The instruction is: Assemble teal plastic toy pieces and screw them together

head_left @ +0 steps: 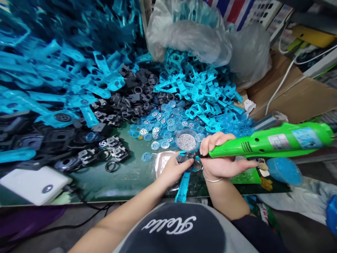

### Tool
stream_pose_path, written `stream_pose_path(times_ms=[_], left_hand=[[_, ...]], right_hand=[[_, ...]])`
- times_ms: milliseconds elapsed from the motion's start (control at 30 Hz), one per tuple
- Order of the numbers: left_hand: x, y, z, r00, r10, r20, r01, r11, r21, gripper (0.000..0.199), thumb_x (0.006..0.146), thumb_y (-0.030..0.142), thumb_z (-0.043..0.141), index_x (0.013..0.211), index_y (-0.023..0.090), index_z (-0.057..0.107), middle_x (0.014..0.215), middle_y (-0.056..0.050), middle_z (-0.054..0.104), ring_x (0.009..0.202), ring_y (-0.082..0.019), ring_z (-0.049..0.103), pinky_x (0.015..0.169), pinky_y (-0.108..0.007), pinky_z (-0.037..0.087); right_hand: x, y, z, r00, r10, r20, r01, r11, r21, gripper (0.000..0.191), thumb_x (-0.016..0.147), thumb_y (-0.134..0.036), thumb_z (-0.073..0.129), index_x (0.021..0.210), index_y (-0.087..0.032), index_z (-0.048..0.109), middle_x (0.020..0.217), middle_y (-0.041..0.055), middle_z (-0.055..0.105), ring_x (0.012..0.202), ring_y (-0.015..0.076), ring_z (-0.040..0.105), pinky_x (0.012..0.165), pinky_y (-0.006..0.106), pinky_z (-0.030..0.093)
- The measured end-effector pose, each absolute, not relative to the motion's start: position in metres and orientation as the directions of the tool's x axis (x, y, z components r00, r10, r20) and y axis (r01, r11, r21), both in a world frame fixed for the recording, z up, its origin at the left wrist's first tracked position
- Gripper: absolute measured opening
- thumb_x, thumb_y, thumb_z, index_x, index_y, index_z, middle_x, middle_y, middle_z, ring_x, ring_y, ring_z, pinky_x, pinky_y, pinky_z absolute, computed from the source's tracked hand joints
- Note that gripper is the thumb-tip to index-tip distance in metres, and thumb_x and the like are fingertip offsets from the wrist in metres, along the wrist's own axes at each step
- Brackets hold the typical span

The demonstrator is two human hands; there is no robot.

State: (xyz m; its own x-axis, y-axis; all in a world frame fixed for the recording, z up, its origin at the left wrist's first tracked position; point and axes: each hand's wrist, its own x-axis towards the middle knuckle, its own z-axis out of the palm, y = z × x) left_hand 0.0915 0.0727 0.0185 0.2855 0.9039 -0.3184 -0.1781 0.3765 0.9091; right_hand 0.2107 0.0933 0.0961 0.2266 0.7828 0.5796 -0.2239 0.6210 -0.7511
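My right hand [218, 154] grips a bright green electric pen-shaped tool [268, 142] with stickers on its barrel. Its black tip meets a small black plastic part [185, 158], which my left hand [175, 168] holds between its fingers. A blue plastic strip [183, 186] hangs down from that part. Just beyond the hands stands a small round dish of silver granules [186, 141]. A foil tray [163, 163] lies partly hidden under my left hand.
Heaps of blue plastic pieces [195, 91], black plastic parts [131, 91] and blue discs [163, 130] cover a green mat [118, 179]. Plastic bags [189, 38] and cardboard [286, 95] lie behind. A blue cup [284, 171] stands at the right, and a white box [34, 184] at the left.
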Motion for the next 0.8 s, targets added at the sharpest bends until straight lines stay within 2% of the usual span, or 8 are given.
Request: stream_pose_path(times_ms=[300,533,633,800], left_hand=[[0.091,0.072,0.017,0.243,0.921,-0.304,-0.144,0.344,0.928,0.04,0.07,0.043,0.079,0.097,0.015,0.069,0.09,-0.008,0.077,0.084,-0.025,0.067,0.081,-0.035,0.051],[0.091,0.072,0.019,0.214,0.926,-0.312,-0.087,0.336,0.938,0.034,0.072,0.043,0.078,0.092,0.017,0.069,0.088,-0.008,0.076,0.089,-0.029,0.067,0.082,-0.036,0.05],[0.091,0.07,0.02,0.203,0.93,-0.307,-0.097,0.331,0.939,0.034,0.069,0.041,0.081,0.091,0.018,0.069,0.089,-0.007,0.076,0.089,-0.028,0.067,0.082,-0.036,0.051],[0.083,0.068,0.021,0.258,0.908,-0.331,-0.158,0.378,0.912,0.047,0.066,0.043,0.085,0.101,0.016,0.069,0.094,-0.009,0.075,0.087,-0.026,0.068,0.084,-0.037,0.052]], right_hand=[[0.204,0.098,0.079,0.216,0.792,0.571,-0.172,0.607,-0.776,0.067,0.083,-0.093,0.03,0.079,-0.027,0.045,0.064,-0.0043,0.042,0.042,0.0122,0.044,0.038,0.027,0.038],[0.193,0.089,0.076,0.169,0.759,0.629,-0.206,0.651,-0.73,0.064,0.085,-0.088,0.039,0.077,-0.026,0.053,0.064,-0.003,0.047,0.045,0.0133,0.048,0.038,0.027,0.04],[0.2,0.092,0.08,0.16,0.788,0.595,-0.238,0.616,-0.751,0.064,0.086,-0.088,0.037,0.078,-0.027,0.052,0.064,-0.0031,0.045,0.044,0.0134,0.046,0.038,0.027,0.039],[0.211,0.116,0.078,0.314,0.805,0.503,-0.22,0.577,-0.786,0.062,0.089,-0.085,0.033,0.083,-0.027,0.052,0.071,-0.0014,0.044,0.05,0.0142,0.047,0.045,0.029,0.041]])
